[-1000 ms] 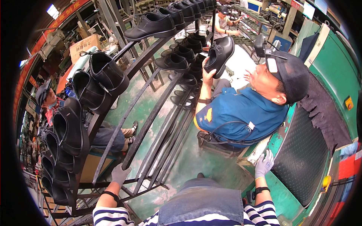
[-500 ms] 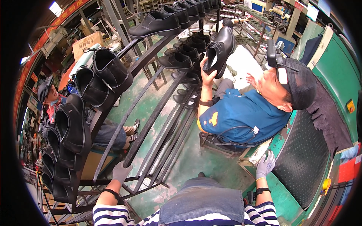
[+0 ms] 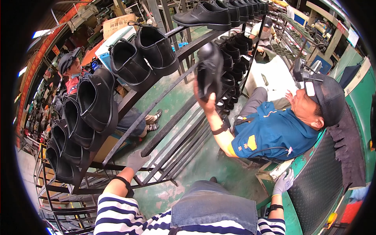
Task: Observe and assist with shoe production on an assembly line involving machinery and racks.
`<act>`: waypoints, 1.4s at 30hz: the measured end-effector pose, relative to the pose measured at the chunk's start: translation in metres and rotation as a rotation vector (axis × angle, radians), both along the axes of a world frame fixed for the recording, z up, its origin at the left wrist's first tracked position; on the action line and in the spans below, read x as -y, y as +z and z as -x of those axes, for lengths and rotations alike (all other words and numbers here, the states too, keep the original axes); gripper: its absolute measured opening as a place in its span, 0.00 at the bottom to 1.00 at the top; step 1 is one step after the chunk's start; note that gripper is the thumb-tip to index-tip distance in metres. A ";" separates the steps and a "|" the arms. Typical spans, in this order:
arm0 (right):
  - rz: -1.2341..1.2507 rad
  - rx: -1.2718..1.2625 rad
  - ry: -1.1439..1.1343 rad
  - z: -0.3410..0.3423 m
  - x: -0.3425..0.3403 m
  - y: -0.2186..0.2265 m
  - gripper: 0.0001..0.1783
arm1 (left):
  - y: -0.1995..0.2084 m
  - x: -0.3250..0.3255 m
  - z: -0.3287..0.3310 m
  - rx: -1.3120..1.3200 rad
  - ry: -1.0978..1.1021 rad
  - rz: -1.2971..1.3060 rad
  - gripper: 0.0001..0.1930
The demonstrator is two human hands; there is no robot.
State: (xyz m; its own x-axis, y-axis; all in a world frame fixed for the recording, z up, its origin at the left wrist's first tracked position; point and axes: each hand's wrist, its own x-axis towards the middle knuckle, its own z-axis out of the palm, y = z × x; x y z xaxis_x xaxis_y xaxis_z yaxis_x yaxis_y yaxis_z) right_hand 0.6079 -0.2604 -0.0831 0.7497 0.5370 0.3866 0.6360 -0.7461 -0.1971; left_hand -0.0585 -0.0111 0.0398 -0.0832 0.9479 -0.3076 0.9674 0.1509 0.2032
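The left hand [image 3: 137, 161], in a grey glove, is at the near end of a thick black bar [image 3: 170, 126] of the shoe rack [image 3: 192, 47]. I cannot tell if its fingers squeeze the bar. The right hand [image 3: 283, 182] is loose, with its fingers spread on the edge of the green machine [image 3: 291, 213]. Both are in the same 2 spots as before. Another person [image 3: 270, 131] holds 1 black shoe [image 3: 209, 72]. It has moved away from that person's head toward the rack and looks blurry now. The rack shows farther right than before.
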 end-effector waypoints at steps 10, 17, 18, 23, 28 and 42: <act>0.015 -0.018 -0.016 0.003 -0.005 0.007 0.22 | -0.011 -0.007 0.011 -0.022 -0.008 0.095 0.40; 0.006 -0.027 -0.013 0.006 -0.006 0.011 0.21 | -0.003 -0.007 0.002 -0.038 0.005 0.055 0.40; -0.002 -0.030 -0.016 0.005 -0.005 0.011 0.21 | -0.005 -0.006 0.004 -0.039 0.008 0.060 0.40; 0.005 -0.026 -0.004 0.003 -0.004 0.007 0.21 | -0.009 -0.001 0.008 -0.007 0.000 0.028 0.40; 0.012 -0.007 -0.002 -0.004 0.003 -0.001 0.21 | -0.013 -0.002 0.006 -0.007 0.001 0.014 0.40; -0.005 -0.014 0.004 0.002 -0.005 0.005 0.21 | -0.016 -0.004 0.012 -0.018 0.000 -0.025 0.37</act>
State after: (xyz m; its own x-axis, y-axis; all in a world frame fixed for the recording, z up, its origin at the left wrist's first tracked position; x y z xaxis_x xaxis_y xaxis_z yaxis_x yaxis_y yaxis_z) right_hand 0.6062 -0.2556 -0.0780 0.7528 0.5383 0.3787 0.6363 -0.7426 -0.2092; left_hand -0.0706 -0.0076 0.0235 -0.0880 0.9554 -0.2820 0.9710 0.1455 0.1897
